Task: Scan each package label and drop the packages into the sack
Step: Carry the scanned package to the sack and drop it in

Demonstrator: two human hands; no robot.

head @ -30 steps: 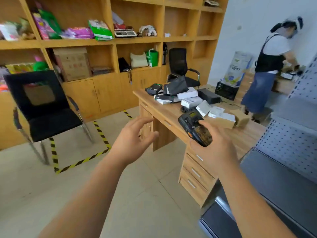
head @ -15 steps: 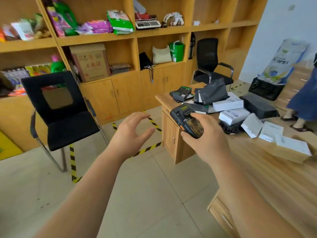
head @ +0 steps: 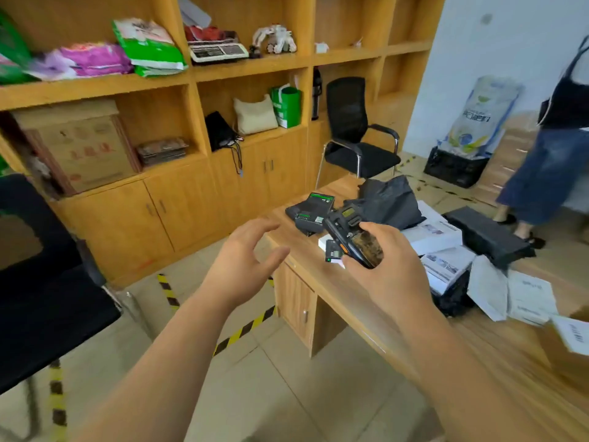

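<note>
- Right hand (head: 392, 269) grasps the scanner (head: 352, 237) above the tabletop (head: 322, 282) edge.
- Left hand (head: 242, 266) hovers released, fingers spread, holding nothing.
- Packages (head: 436, 237), white and black, lie piled on the tabletop beyond the scanner.

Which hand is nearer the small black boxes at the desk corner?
Right. The right hand, gripping the scanner, sits just beside the black boxes; the left hand hovers empty off the desk edge.
</note>
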